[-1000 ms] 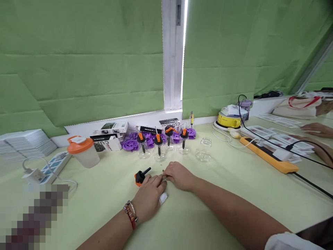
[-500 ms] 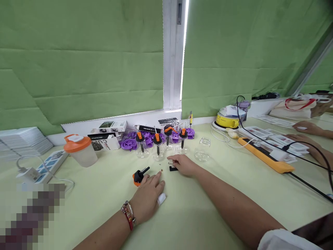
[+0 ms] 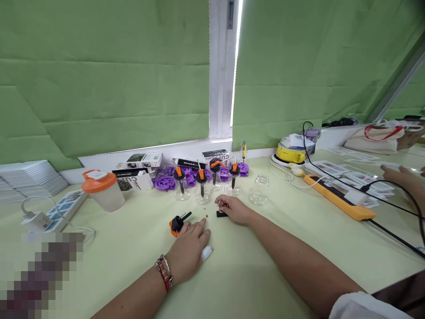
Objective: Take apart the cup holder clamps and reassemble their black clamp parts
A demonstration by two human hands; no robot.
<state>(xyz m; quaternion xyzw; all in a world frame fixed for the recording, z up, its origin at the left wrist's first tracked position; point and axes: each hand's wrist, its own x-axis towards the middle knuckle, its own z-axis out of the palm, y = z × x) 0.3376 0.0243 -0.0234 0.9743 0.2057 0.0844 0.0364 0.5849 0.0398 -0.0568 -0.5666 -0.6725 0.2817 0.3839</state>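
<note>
Handling of tiny loose parts seems to be the step in hand, all of it close around the loose black-and-orange top [image 3: 177, 223] lying on the pale table [image 3: 252, 274]. Right of that top, the right hand [image 3: 232, 210] curls finger and thumb at a small silvery piece [image 3: 218, 204]; whether they are clamped on it cannot be told. A flat black piece [image 3: 221, 214], also right of the top, lies partly under the same hand. The left hand [image 3: 191, 248], just nearer the wearer than the top, rests palm down with fingers spread, apparently holding nothing, and the two hands are apart. Two specks, one brownish [image 3: 206, 216] and one grey [image 3: 204, 208], sit right of the top. Judging by such sizes, the next move calls for a light, exact pinch and a steady wrist. The top looks like hard plastic, matt black, with a slim straight stem. Beyond it to the right stand smooth, clear, round-bodied jars [image 3: 202, 199] with similar tops, while a bare-necked jar [image 3: 259, 197] stands farther right. Behind the top, glossy purple openwork discs [image 3: 165, 183] lie heaped.
</note>
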